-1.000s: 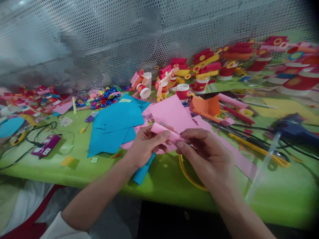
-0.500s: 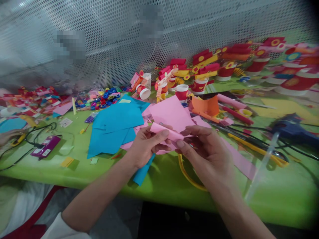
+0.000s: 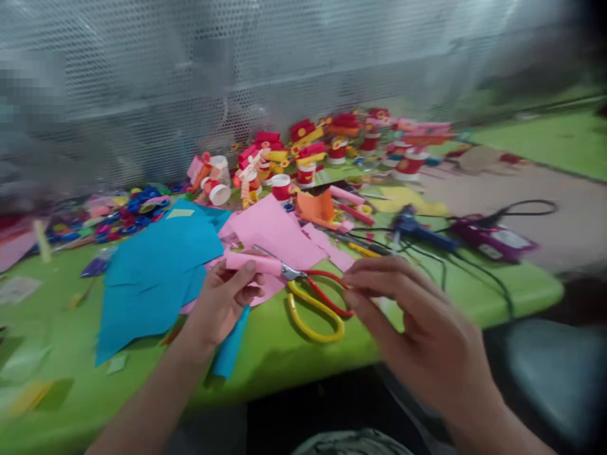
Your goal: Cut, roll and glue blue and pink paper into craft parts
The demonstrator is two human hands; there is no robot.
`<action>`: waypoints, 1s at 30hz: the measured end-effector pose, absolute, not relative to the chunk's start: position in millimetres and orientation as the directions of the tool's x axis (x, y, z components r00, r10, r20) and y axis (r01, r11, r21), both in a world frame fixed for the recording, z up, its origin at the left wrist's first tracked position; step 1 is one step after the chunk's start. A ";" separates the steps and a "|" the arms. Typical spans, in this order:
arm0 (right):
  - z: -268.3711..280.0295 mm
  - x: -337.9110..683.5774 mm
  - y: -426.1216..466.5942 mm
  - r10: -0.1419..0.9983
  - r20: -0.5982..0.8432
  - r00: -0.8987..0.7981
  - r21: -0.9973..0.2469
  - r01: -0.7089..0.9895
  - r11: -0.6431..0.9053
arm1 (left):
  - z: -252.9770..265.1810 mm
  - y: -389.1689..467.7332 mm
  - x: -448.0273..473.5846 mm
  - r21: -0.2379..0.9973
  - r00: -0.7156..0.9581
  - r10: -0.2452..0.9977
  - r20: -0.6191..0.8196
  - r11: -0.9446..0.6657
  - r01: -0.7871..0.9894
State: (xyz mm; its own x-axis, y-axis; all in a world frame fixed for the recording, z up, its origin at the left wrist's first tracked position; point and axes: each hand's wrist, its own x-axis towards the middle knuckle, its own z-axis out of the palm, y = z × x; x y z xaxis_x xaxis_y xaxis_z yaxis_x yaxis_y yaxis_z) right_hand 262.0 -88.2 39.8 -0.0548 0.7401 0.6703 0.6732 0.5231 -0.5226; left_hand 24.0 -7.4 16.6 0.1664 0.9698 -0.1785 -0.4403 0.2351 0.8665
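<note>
My left hand (image 3: 222, 303) is closed around a small roll of pink paper (image 3: 258, 263), thumb on top. To its right my right hand (image 3: 417, 328) hovers, apart from the roll, thumb and fingertips brought together; whether anything is between them I cannot make out. Scissors with one red and one yellow handle (image 3: 315, 322) lie between the hands, their blades partly behind the roll. Pink paper sheets (image 3: 279, 230) lie just beyond. A large blue paper stack (image 3: 152, 265) is on the left, and a rolled blue paper (image 3: 231, 347) lies beside my left hand.
A blue glue gun (image 3: 422, 230) with cables and a purple power strip (image 3: 496, 237) lie at the right. Decorated red-and-white paper cups (image 3: 279, 188) stand along the metal mesh (image 3: 284, 82). An orange paper piece (image 3: 315, 207) and bottle caps (image 3: 137, 212) are also on the green table (image 3: 265, 366).
My right hand has let go of the pink roll and moved away to the right. My left hand keeps the roll. The view has turned right, showing the scissors and power strip.
</note>
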 end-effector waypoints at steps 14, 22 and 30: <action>26.3 430.0 -2.2 0.941 0.288 0.179 -0.142 0.980 -0.143 | 12.3 -12.5 23.8 0.865 0.307 0.947 -0.096 0.232 -0.444; 1.6 445.0 20.0 0.955 0.132 0.265 0.122 0.952 -0.281 | 7.8 -9.4 23.7 0.837 0.362 0.932 -0.036 0.226 -0.499; -10.1 462.4 17.4 0.964 0.186 0.191 0.272 0.933 -0.237 | 8.0 -7.4 23.5 0.818 0.381 0.924 -0.004 0.222 -0.530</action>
State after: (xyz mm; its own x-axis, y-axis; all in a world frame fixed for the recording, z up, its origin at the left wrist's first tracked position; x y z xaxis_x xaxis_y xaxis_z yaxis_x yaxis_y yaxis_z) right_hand 462.4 17.4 -10.1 0.1908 0.9637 0.1865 0.9326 -0.2373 0.2718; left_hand 23.5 -7.4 8.0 0.3812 0.9245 -0.0040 -0.5302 0.2221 0.8183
